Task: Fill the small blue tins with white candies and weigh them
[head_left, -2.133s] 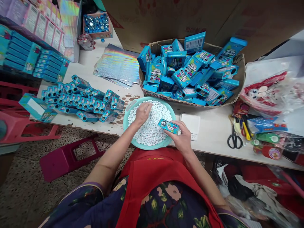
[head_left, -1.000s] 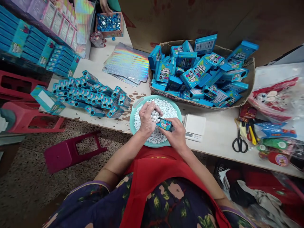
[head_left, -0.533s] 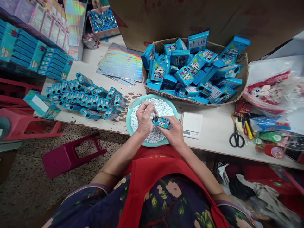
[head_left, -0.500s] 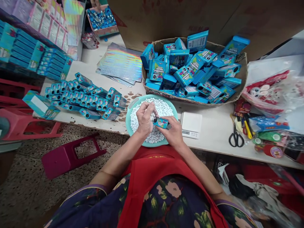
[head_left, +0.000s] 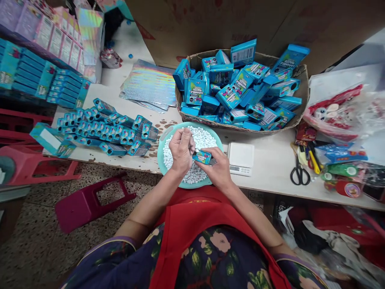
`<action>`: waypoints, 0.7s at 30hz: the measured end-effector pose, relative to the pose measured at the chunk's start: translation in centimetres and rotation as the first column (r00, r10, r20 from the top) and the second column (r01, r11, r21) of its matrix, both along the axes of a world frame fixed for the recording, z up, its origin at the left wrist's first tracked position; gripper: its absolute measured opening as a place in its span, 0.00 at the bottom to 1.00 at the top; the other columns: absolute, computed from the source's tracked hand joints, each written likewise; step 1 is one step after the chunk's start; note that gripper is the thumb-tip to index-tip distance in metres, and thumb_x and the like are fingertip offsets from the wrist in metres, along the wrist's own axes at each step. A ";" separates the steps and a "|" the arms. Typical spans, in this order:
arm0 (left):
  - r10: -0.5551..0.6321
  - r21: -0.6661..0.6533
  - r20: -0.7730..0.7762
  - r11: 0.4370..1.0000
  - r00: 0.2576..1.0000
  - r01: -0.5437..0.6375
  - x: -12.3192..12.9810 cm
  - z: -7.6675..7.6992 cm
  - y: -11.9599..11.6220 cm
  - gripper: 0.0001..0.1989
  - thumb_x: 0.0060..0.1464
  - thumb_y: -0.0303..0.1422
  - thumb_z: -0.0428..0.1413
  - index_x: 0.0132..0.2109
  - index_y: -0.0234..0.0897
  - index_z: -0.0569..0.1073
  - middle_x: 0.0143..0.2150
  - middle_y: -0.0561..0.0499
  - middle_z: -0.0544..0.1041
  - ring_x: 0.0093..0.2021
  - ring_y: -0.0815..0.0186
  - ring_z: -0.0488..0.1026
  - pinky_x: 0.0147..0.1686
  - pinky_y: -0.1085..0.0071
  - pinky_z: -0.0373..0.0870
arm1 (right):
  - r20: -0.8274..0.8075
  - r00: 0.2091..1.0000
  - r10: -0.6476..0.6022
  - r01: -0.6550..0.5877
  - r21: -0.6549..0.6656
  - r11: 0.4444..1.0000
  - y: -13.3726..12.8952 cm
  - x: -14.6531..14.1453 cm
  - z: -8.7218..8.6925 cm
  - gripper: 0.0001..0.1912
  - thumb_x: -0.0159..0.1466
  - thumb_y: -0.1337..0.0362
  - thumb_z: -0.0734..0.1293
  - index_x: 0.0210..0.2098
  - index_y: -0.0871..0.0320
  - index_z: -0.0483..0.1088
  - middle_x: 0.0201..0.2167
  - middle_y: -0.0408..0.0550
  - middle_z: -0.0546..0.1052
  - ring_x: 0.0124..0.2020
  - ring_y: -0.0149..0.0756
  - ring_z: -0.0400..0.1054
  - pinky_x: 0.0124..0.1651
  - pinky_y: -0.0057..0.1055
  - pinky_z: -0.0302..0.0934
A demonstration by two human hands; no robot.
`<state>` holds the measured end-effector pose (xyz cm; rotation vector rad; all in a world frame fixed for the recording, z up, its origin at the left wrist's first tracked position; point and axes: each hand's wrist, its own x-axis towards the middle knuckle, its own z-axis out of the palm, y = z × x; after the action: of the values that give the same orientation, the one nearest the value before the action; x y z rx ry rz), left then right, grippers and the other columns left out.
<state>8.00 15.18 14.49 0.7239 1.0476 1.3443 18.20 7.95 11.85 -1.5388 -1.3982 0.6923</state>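
The left hand [head_left: 181, 152] has its fingers curled in and the thumb pressed against them, closed round some sweets [head_left: 207, 136]; how many, I cannot tell. The right hand [head_left: 220, 167] pinches the box [head_left: 203, 157] between thumb and fingers at its right end, over the near part of the basin [head_left: 160, 156], with its left end at the left fingertips.

Sweets could jam at that end if too many crowd it at once, or drop past it if the two hands drift out of line. Most strays would probably land in the basin. A loose pinch might let the box twist, as it is gripped at one end only.

I count one box in the hands, one basin, one scale [head_left: 241, 154] just right of it, one pair of scissors [head_left: 300, 176] farther right, and one magenta stool [head_left: 72, 210] at near left. One carton [head_left: 304, 96] on the far side holds well over twenty boxes, too jumbled for an exact count; more than twenty stand grouped on the left of the table [head_left: 267, 168]. The sweets are beyond counting.
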 end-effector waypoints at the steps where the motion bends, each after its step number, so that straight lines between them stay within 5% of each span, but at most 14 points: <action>1: -0.020 0.003 0.009 1.000 1.000 0.019 0.0 0.1 0.0 0.19 0.52 0.48 0.60 0.30 0.37 0.66 0.17 0.60 0.59 0.14 0.78 0.55 0.13 0.79 0.50 | -0.004 1.000 -0.004 0.004 0.012 1.000 -0.1 0.1 -0.1 0.15 0.55 0.62 0.74 0.43 0.53 0.73 0.38 0.47 0.77 0.42 0.41 0.72 0.46 0.37 0.66; 7: -0.048 0.029 -0.014 0.998 0.999 0.048 0.2 -0.6 0.1 0.18 0.53 0.46 0.60 0.30 0.37 0.67 0.16 0.60 0.58 0.15 0.77 0.55 0.14 0.79 0.50 | 0.080 0.997 0.011 -0.012 0.015 1.000 -0.5 0.6 -0.6 0.13 0.59 0.62 0.71 0.44 0.51 0.72 0.40 0.47 0.77 0.43 0.41 0.71 0.47 0.39 0.65; 12: -0.260 0.006 -0.168 0.964 0.951 0.265 0.6 -2.1 -0.1 0.15 0.53 0.42 0.61 0.28 0.36 0.69 0.16 0.59 0.60 0.15 0.77 0.55 0.16 0.78 0.53 | 0.149 0.989 0.008 -0.005 -0.020 1.000 -0.8 1.2 -0.3 0.13 0.57 0.66 0.70 0.43 0.51 0.72 0.38 0.47 0.76 0.42 0.42 0.70 0.45 0.40 0.65; 21: -0.222 -0.044 -0.067 0.975 0.973 0.220 0.8 -1.4 0.7 0.17 0.51 0.46 0.61 0.30 0.37 0.68 0.16 0.60 0.59 0.14 0.76 0.53 0.15 0.78 0.50 | -0.195 0.977 -0.083 0.064 -0.105 0.992 -1.4 2.9 -1.4 0.17 0.53 0.61 0.75 0.41 0.52 0.74 0.40 0.46 0.76 0.43 0.39 0.72 0.47 0.38 0.67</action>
<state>8.80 15.91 13.07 0.8415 1.0131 1.1124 21.06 6.57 10.42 -1.5434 -1.1677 0.8554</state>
